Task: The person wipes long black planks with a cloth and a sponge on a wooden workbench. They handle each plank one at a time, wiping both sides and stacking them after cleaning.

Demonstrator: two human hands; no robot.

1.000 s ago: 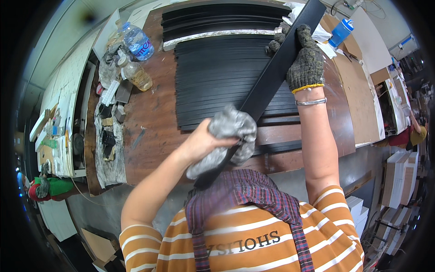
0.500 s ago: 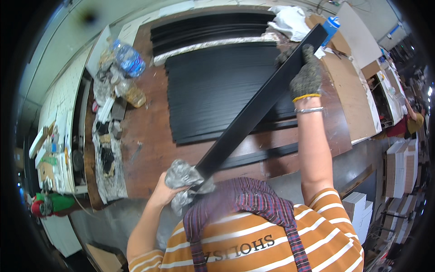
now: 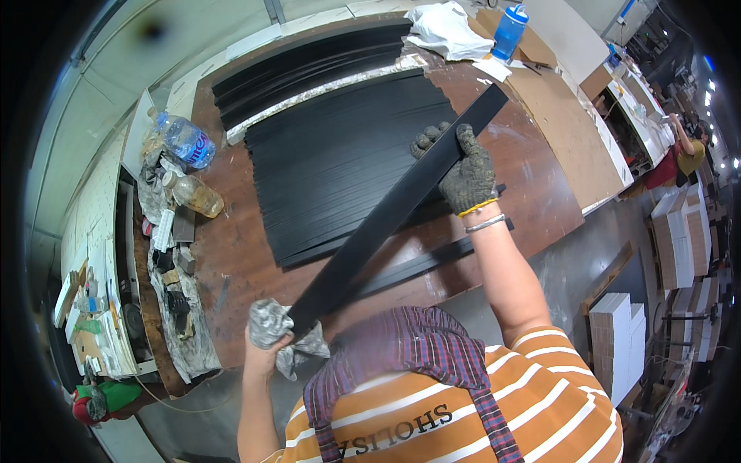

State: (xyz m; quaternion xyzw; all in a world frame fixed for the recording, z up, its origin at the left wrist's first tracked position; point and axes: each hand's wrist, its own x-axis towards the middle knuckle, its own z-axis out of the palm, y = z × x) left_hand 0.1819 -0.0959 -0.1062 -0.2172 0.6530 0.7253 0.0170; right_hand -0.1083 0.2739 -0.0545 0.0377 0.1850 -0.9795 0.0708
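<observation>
A long black strip (image 3: 386, 224) runs slantwise above the brown table (image 3: 231, 255), its far end up past the right hand (image 3: 463, 174), its near end down at the left hand (image 3: 266, 347). The right hand, in a grey knit glove with a yellow cuff, is closed around the strip near its far end, fingers curled over the upper edge. The left hand is bare and clenched on a crumpled grey rag (image 3: 282, 336), which wraps the strip's near end; the rag sits between palm and strip, so skin does not touch the strip.

Just under the strip lies a wide sheet of black strips (image 3: 340, 166) laid side by side on the table. Beyond it, further from both hands, a second black stack (image 3: 309, 65) lies along the table's far edge, with a pale band between the two.

Left of the right hand, well apart, a clear bottle (image 3: 185, 140) with a blue label lies on its side, and near it a smaller bottle (image 3: 197, 197) of amber liquid. Far above the right hand stands a blue bottle (image 3: 509, 31) beside a white plastic bag (image 3: 448, 31). To the right, white boxes (image 3: 617, 339) sit stacked on the floor.
</observation>
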